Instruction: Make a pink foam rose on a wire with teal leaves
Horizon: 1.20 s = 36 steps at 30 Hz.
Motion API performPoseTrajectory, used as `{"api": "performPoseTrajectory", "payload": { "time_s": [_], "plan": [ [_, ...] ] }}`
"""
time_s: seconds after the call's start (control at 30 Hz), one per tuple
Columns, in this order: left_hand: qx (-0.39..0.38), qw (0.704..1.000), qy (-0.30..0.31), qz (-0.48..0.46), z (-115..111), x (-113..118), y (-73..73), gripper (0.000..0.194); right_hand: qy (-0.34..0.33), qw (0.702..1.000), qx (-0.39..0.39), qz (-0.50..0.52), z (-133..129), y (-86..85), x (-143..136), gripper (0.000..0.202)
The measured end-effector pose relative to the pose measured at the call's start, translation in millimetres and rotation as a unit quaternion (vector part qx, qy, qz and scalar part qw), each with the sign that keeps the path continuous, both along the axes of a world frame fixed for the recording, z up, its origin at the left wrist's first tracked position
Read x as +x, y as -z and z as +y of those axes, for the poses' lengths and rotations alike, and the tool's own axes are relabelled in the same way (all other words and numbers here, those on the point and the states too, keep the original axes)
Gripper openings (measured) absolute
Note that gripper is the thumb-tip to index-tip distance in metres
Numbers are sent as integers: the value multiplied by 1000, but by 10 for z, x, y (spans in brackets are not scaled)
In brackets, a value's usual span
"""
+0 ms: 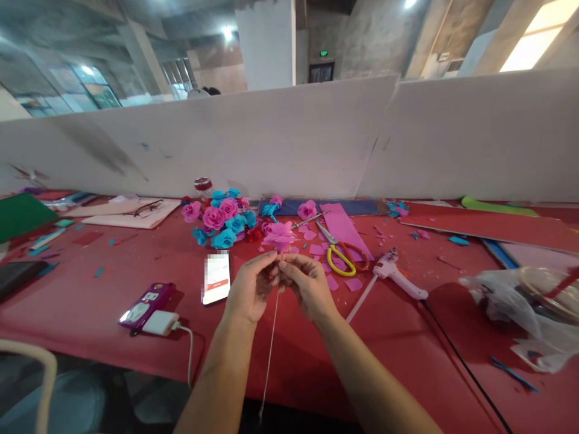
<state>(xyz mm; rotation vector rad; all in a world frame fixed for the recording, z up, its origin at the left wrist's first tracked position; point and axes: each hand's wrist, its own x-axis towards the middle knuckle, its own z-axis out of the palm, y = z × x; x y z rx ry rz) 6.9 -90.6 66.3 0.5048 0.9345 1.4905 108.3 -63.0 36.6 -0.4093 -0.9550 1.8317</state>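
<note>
A pink paper flower points away from me, its base pinched in the fingertips of my left hand and my right hand. Both hands are closed and meet just below the petals. From between them a thin white string hangs past the table's front edge. Behind the flower lie loose pink paper petals, a pair of scissors with yellow handles and a second, orange-handled pair. To the left is a bunch of pink and blue paper flowers.
A pink glue gun with a black cord lies to the right. At left are a phone and a purple power strip with a white charger. A plastic bag holds a container. A white partition stands behind the red table.
</note>
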Motion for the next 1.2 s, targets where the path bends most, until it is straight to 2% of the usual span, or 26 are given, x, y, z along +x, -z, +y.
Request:
{"api": "performPoseTrajectory", "payload": {
  "time_s": [0.13, 0.3, 0.5, 0.57, 0.67, 0.73, 0.8, 0.83, 0.87, 0.93, 0.97, 1.0, 1.07, 1.13, 1.2],
  "plan": [
    [-33, 999, 2, -37, 64, -1, 55, 15, -2, 999, -39, -26, 11, -3, 0, 17],
    [-61, 997, 7, -54, 130, 0, 119, 14, 21, 997, -43, -66, 27, 3, -19, 25],
    [-107, 993, 6, -43, 272, 31, 106, 15, 60, 991, -60, -104, 69, 89, -46, 31],
    [-106, 993, 14, -56, 363, 31, 92, 13, 93, 984, -46, -146, 94, 105, -51, 32],
    [-101, 987, 20, -122, 505, -8, 103, 9, 217, 951, 27, -219, 173, 60, 61, 33],
    [-97, 977, 38, -185, 572, -59, 147, 14, 312, 901, 87, -287, 257, 1, 289, 35],
    [-73, 962, 87, -249, 600, -113, 212, 21, 365, 822, 144, -413, 346, -33, 646, 35],
    [-55, 954, 113, -272, 599, -136, 245, 24, 373, 762, 174, -500, 383, -29, 853, 31],
    [-40, 947, 137, -287, 591, -153, 274, 26, 372, 685, 202, -592, 411, -7, 1062, 29],
    [-26, 941, 172, -289, 566, -171, 314, 29, 344, 513, 230, -752, 430, 84, 1427, 34],
    [-28, 941, 182, -284, 554, -173, 324, 30, 321, 449, 214, -806, 421, 144, 1562, 37],
    [-34, 941, 189, -280, 545, -172, 330, 31, 291, 405, 195, -845, 405, 206, 1659, 38],
    [-45, 937, 200, -282, 543, -165, 339, 34, 231, 358, 167, -889, 363, 315, 1747, 34],
    [-54, 933, 207, -289, 558, -157, 355, 36, 203, 341, 157, -904, 335, 388, 1752, 30],
    [-66, 932, 206, -290, 582, -150, 383, 36, 207, 335, 149, -907, 335, 432, 1747, 33]
  ]
}}
